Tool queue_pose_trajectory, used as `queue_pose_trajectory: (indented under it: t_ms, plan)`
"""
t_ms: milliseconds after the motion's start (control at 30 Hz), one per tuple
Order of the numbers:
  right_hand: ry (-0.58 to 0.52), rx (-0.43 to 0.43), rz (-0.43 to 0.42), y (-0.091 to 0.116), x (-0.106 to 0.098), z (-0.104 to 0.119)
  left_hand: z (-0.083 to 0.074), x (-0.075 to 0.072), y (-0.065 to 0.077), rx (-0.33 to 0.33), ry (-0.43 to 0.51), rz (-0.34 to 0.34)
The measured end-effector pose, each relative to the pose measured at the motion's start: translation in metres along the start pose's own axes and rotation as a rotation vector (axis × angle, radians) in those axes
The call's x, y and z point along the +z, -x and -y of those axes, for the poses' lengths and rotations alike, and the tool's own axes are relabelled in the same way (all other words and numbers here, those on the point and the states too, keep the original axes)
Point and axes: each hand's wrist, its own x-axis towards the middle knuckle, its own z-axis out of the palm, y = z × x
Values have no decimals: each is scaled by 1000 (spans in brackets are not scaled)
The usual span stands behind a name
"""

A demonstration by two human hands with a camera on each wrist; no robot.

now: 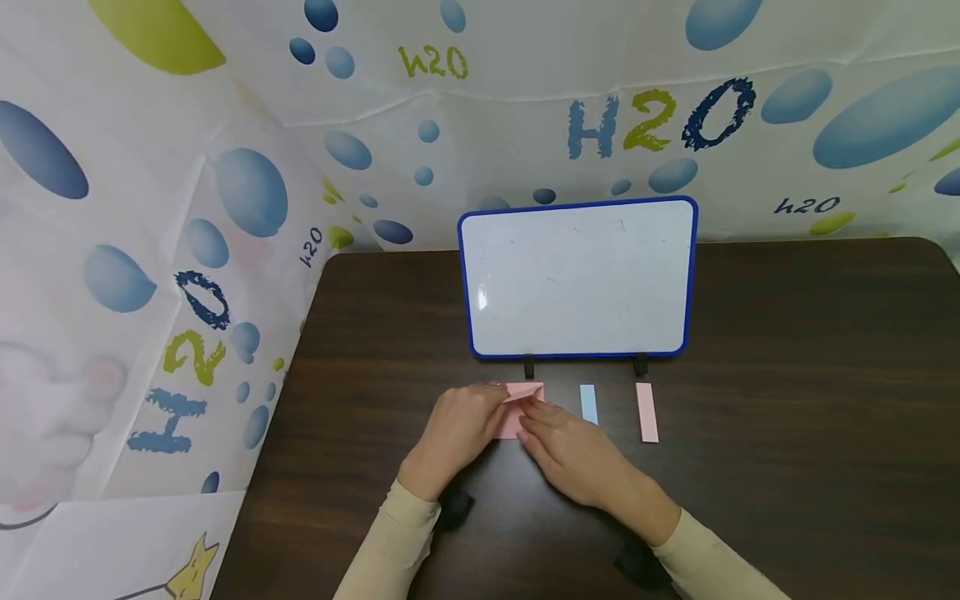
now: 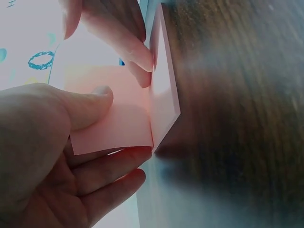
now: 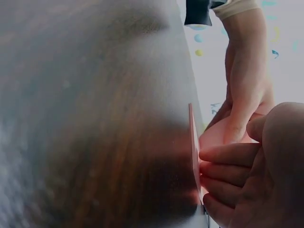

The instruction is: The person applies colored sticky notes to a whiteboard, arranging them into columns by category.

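Observation:
A pink sticky-note pad (image 1: 509, 428) lies on the table below the whiteboard. Its top sheet (image 2: 124, 118) stands bent up from the pad, attached along one edge. My left hand (image 1: 461, 429) pinches this raised sheet, with the thumb (image 2: 92, 107) on its near face and the fingers behind. Over the pad's right side reaches my right hand (image 1: 581, 458), its fingertips at the crease where sheet and pad meet. In the right wrist view, the right hand's fingers (image 3: 228, 166) are extended side by side and touch the pad.
Just right of the pad lie a light blue strip (image 1: 588, 402) and a pink strip (image 1: 647, 412). A blue-framed whiteboard (image 1: 577, 279) stands behind on small black feet (image 1: 529, 367). Patterned white sheeting (image 1: 510, 150) hangs behind the brown table (image 1: 787, 400).

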Motion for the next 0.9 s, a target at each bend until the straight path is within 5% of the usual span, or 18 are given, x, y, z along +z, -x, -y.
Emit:
queue_pose_trajectory:
  t_ms: [300, 567, 900]
  plan:
    - [1, -22, -16, 1, -2, -4, -1, -2, -4, -23, 41, 37]
    - [-10, -39, -12, 1, -3, -6, -3, -5, -4, -110, 120, 89]
    - [-3, -33, -6, 2, -10, -7, -3, -6, -6, -110, 137, 69]
